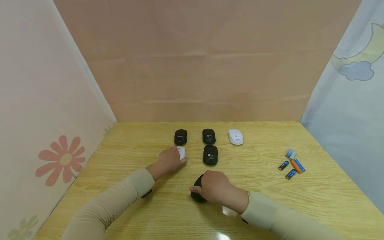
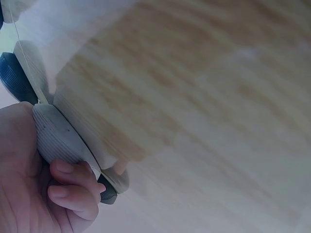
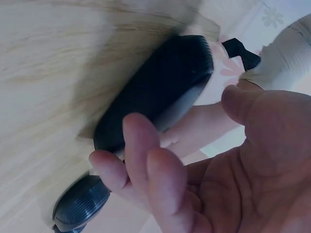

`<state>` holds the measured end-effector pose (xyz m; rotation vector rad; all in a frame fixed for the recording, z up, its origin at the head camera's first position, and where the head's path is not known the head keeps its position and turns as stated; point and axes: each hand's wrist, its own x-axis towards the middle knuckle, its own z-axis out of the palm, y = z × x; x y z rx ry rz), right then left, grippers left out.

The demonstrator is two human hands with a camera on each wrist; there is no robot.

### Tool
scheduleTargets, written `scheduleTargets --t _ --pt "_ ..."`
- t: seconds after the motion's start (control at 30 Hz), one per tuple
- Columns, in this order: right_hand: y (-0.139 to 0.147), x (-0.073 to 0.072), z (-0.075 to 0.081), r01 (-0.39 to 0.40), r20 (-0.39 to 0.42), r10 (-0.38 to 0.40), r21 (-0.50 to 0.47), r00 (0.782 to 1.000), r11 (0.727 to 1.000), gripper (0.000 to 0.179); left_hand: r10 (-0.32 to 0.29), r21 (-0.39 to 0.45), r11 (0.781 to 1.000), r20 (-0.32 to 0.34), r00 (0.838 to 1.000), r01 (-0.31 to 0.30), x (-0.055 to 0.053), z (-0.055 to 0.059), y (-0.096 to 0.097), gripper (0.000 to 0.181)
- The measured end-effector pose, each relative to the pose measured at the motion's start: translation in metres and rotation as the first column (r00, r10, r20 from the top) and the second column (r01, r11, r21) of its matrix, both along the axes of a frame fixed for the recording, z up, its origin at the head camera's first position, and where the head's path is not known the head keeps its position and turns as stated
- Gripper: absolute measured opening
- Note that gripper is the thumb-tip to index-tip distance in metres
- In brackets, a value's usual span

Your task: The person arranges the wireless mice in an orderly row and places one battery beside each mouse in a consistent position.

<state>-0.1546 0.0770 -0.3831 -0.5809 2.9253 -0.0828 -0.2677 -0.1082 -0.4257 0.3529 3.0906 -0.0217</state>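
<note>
Near the middle of the table, my left hand (image 1: 172, 159) grips a white computer mouse (image 1: 181, 151) from its left side. That mouse shows its ribbed side wall (image 2: 60, 138) in the left wrist view, with fingers curled at its edge. Closer to me, my right hand (image 1: 214, 186) holds a black computer mouse (image 1: 198, 196), thumb across it and fingers along the far side. In the right wrist view this black mouse (image 3: 150, 92) looks tilted, the fingertips (image 3: 138, 126) at its lower end.
Two black mice (image 1: 180, 136) (image 1: 208, 136) and a white mouse (image 1: 235, 136) form a back row on the wood-grain table (image 1: 135, 140). Another black mouse (image 1: 210, 155) sits between the hands. Several batteries (image 1: 291, 173) lie at the right. Cloth walls (image 1: 207, 73) border the table.
</note>
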Motion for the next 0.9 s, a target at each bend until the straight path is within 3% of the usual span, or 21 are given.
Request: scheduleTargets --t 0.5,0.9 --pt "-0.012 -0.002 -0.011 0.016 -0.027 -0.014 0.088 1.0 0.996 0.072 -0.009 0.011 1.0 0.007 1.0 0.009 0.0 0.001 -0.001 0.075" --pt "0.003 -0.008 -0.008 0.026 0.08 -0.027 0.008 0.996 1.0 0.06 -0.006 0.02 1.0 0.024 1.0 0.005 0.0 0.002 -0.001 0.074"
